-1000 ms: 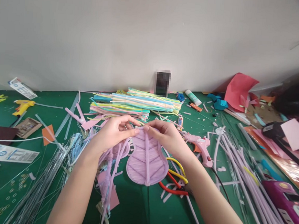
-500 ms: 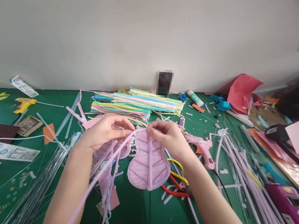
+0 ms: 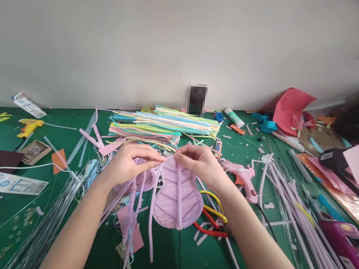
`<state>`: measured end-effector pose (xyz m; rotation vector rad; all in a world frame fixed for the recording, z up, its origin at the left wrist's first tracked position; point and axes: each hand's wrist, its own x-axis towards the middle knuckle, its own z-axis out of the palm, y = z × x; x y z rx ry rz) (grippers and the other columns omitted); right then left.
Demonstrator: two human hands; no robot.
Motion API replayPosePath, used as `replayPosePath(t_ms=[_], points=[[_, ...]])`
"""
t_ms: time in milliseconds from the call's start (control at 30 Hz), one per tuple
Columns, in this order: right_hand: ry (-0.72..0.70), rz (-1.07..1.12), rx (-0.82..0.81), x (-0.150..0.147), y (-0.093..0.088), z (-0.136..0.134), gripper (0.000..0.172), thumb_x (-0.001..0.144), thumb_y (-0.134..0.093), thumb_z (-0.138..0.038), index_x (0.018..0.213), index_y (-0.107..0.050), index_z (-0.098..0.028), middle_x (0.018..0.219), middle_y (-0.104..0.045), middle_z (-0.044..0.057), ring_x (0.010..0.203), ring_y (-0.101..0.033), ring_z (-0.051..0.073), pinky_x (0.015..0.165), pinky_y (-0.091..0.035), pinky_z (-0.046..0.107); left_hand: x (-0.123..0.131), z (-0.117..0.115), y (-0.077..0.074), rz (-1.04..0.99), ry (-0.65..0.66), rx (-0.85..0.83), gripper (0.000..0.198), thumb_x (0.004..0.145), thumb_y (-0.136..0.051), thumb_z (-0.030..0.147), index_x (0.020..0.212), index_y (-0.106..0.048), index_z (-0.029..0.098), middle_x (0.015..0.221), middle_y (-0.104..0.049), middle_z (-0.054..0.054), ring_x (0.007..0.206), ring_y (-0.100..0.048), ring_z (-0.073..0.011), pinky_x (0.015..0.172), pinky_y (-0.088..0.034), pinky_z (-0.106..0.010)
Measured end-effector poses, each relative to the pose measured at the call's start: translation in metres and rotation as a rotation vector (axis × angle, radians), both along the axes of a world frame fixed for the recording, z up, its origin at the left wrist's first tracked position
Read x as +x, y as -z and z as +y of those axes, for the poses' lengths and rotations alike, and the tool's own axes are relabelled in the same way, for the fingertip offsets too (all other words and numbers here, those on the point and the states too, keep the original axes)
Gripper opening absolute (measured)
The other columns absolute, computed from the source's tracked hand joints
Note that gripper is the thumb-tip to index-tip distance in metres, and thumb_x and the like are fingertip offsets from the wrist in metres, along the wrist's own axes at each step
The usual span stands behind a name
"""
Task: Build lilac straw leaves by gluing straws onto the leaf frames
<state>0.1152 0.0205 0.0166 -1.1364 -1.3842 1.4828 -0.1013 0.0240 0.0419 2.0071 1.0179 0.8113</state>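
A lilac leaf-shaped piece (image 3: 177, 198) built of straws, with a middle rib and slanted veins, hangs over the green table. My right hand (image 3: 200, 163) pinches its top edge. My left hand (image 3: 132, 164) is closed on a loose lilac straw (image 3: 152, 215) that runs from the leaf's top down along its left rim. Under my left hand lie a second lilac straw shape (image 3: 141, 180) and some dangling lilac strips.
A stack of pastel straws (image 3: 164, 125) lies behind my hands. A pink glue gun (image 3: 241, 176) and red-and-yellow-handled pliers (image 3: 211, 220) sit right of the leaf. Long lilac straws (image 3: 297, 214) spread at right, thin wires (image 3: 45, 219) at left, a yellow glue gun (image 3: 27, 126) far left.
The loose lilac straw swung from slanting far down-left to hanging beside the leaf's left rim. My left hand came closer to my right at the leaf's top.
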Motion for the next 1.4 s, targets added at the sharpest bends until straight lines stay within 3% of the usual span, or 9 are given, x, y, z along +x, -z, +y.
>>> replayPosePath(t_ms=[200, 300, 467, 767, 1100, 1400], points=[[-0.052, 0.006, -0.007, -0.001, 0.006, 0.002, 0.016, 0.071, -0.068, -0.032, 0.074, -0.068, -0.017, 0.071, -0.063, -0.001, 0.065, -0.053, 0.011, 0.062, -0.041, 0.025, -0.004, 0.008, 0.003, -0.013, 0.051, -0.121, 0.01, 0.077, -0.076, 0.025, 0.085, -0.079, 0.022, 0.081, -0.077, -0.004, 0.073, -0.069, -0.0175, 0.066, -0.055, -0.025], [-0.071, 0.012, -0.025, -0.003, 0.007, 0.002, 0.017, 0.071, -0.068, -0.034, 0.074, -0.068, -0.016, 0.07, -0.064, 0.0, 0.064, -0.053, 0.011, 0.061, -0.041, 0.025, -0.005, 0.014, 0.003, -0.008, 0.136, -0.128, 0.012, 0.079, -0.075, 0.027, 0.089, -0.079, 0.024, 0.081, -0.075, -0.004, 0.074, -0.068, -0.0166, 0.068, -0.054, -0.026], [-0.121, 0.008, -0.047, -0.006, 0.008, 0.0, 0.018, 0.071, -0.068, -0.033, 0.075, -0.069, -0.016, 0.07, -0.065, 0.0, 0.064, -0.053, 0.011, 0.062, -0.041, 0.026, -0.008, 0.021, -0.005, 0.124, 0.319, -0.133, 0.012, 0.079, -0.075, 0.028, 0.09, -0.08, 0.026, 0.085, -0.073, -0.004, 0.079, -0.068, -0.0162, 0.073, -0.053, -0.025], [-0.168, 0.022, -0.088, -0.01, 0.005, 0.0, 0.016, 0.068, -0.069, -0.032, 0.073, -0.069, -0.016, 0.065, -0.062, -0.002, 0.059, -0.05, 0.01, 0.054, -0.038, 0.024, -0.01, 0.027, -0.018, 0.21, 0.443, -0.224, 0.009, 0.08, -0.073, 0.029, 0.083, -0.076, 0.021, 0.083, -0.072, -0.005, 0.076, -0.067, -0.0164, 0.072, -0.054, -0.027], [-0.182, 0.061, -0.137, -0.012, 0.007, 0.001, 0.02, 0.067, -0.071, -0.034, 0.073, -0.068, -0.016, 0.062, -0.059, -0.003, 0.056, -0.047, 0.009, 0.053, -0.034, 0.024, -0.008, 0.02, -0.02, 0.266, 0.411, -0.253, 0.011, 0.074, -0.078, 0.024, 0.079, -0.069, 0.019, 0.081, -0.067, -0.001, 0.074, -0.065, -0.0134, 0.071, -0.053, -0.023], [-0.121, 0.074, -0.148, -0.009, 0.011, 0.001, 0.025, 0.064, -0.076, -0.037, 0.074, -0.07, -0.015, 0.07, -0.064, -0.001, 0.065, -0.052, 0.01, 0.063, -0.039, 0.025, -0.014, 0.006, -0.008, 0.304, 0.363, -0.048, 0.007, 0.086, -0.068, 0.026, 0.086, -0.074, 0.023, 0.096, -0.063, -0.003, 0.086, -0.062, -0.0137, 0.077, -0.046, -0.022]])
